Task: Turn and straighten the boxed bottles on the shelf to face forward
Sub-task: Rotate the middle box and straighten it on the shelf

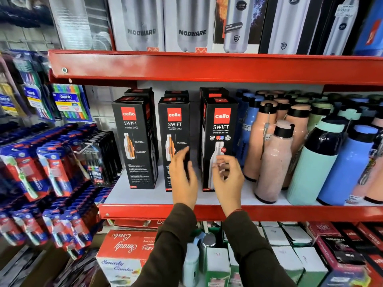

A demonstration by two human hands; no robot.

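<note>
Three black Cello Swift bottle boxes stand in a front row on the white middle shelf (145, 195). The left box (134, 141) is turned a little, showing its right side. The middle box (174, 129) and the right box (220, 129) show their fronts. More black boxes stand behind them. My left hand (183, 179) hovers in front of the middle box's lower half, fingers spread, holding nothing. My right hand (228, 181) is in front of the right box's lower part, fingers loosely curled and apart; I cannot tell if they touch it.
Loose pink, blue and mint bottles (275, 162) crowd the shelf right of the boxes. Red shelf edges (207, 67) run above and below. Modware boxes (143, 23) stand on the upper shelf. Toothbrush packs (51, 168) hang at left. Cartons (124, 253) fill the shelf below.
</note>
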